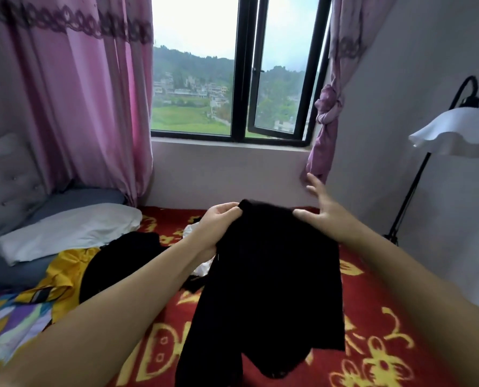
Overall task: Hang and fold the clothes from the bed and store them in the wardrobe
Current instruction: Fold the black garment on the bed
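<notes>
At the far left a white pillow (67, 231) lies against a grey one, with the pink curtain (73, 88) hanging behind. Next to it on the bed (372, 317), whose cover is red with yellow patterns, lie a yellow garment (65, 272) and a black heap of clothing (121, 261), touching each other. The left hand (218, 227) is closed around the upper left edge of the black garment (271, 289), its fingers curled and pinching the fabric. The garment is held up above the bed near the middle of the view; its long axis runs top to bottom, the gathered top edge pointing toward the window (241, 68) and the loose lower end drooping toward the camera. The right hand (325, 210) touches the upper right edge with the thumb, its fingers spread and lifted off the cloth. At far right stands a floor lamp (453, 129) with a white shade.
</notes>
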Demonstrator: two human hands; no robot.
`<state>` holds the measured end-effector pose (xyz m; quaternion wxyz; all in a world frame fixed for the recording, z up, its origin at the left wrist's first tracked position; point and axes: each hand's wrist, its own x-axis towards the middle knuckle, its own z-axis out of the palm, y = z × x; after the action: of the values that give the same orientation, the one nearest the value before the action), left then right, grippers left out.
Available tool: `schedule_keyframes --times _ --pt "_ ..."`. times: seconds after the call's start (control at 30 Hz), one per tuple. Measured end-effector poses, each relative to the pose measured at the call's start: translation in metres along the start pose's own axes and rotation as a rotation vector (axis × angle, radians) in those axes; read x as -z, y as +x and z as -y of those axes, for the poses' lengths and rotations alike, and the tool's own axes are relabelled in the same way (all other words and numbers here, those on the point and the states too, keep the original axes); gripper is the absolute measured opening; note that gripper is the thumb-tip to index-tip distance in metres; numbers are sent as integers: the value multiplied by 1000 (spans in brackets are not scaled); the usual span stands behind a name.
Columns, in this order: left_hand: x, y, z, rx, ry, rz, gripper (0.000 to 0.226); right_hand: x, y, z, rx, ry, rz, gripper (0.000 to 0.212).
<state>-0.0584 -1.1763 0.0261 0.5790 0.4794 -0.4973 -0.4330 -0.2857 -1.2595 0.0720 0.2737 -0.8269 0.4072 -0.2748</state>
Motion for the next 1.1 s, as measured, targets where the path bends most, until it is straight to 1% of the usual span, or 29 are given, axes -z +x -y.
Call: schedule_keyframes --times 0.03,0.07,0.1,0.13,0.17,0.2,0.23,0.27,0.33,0.37,0.43,0.5,0.57,0.63,0.7,0.73,0.8,0.83,0.87,0.9,1.0,1.1 --pt "-6 1 -8 9 124 50 21 -9 -5 8 30 44 169 88" --pt "-13 2 -12 16 242 86 20 -20 -7 17 42 79 290 89" --pt "-18 3 -13 21 320 96 19 -31 -6 20 44 87 353 80" --pt "-23 3 -11 17 355 87 17 -41 -6 23 56 95 362 59" --pt "-24 4 -9 -5 377 68 15 -50 -4 23 51 99 329 28" --pt "-23 5 -6 -34 418 60 13 -54 -2 24 41 114 277 5" --pt "-20 5 -5 -55 492 73 12 -56 0 24 29 96 222 15" --pt "-15 6 -4 -63 591 102 14 -57 2 24 24 32 168 17" --pt "-7 7 -1 -69 815 134 21 -54 8 28 63 -164 49 13" --pt "-4 8 1 -73 899 113 23 -53 11 32 96 -243 -11 13" --pt "5 12 7 -50 974 12 22 -50 19 37 138 -309 -116 15" --pt "19 16 11 33 996 -98 19 -40 26 36 156 -349 -193 17" --pt "40 22 13 113 980 -163 18 -23 31 31 153 -411 -200 21" --pt "64 25 14 159 958 -205 18 -5 34 20 109 -543 -178 30" --pt "88 28 11 173 928 -252 25 13 34 9 34 -728 -168 35" --pt "97 29 7 173 884 -266 30 21 33 5 6 -812 -162 34" --pt "106 32 -7 174 728 -256 39 32 34 1 -30 -910 -150 23" --pt "105 32 -16 172 645 -238 39 36 36 1 -49 -900 -134 17" --pt "103 33 -25 168 589 -218 38 39 38 1 -68 -840 -100 11" --pt "101 35 -34 163 561 -196 36 43 40 2 -84 -737 -51 11" --pt "98 37 -58 136 494 -127 31 56 42 5 -115 -266 77 27" --pt "99 36 -66 91 410 -157 23 61 39 1 -85 115 106 36"
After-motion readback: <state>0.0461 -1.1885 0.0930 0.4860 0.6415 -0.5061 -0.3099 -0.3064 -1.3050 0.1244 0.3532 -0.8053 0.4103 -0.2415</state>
